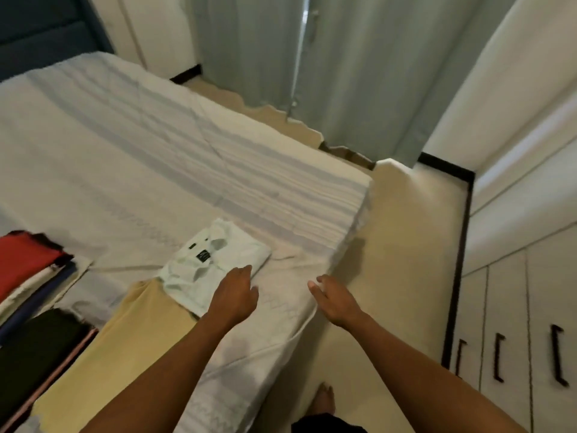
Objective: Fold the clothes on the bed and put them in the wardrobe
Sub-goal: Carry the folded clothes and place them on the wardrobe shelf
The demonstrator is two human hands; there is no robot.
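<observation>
White folded shirt (215,264), one; two hands (235,292) (334,300)

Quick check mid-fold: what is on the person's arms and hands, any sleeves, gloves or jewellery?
Nothing worn that shows. The left hand and right hand are ungloved, and no sleeve, watch or bracelet appears anywhere up to the frame's edge. Rings cannot be ruled out; the picture is soft.
</observation>
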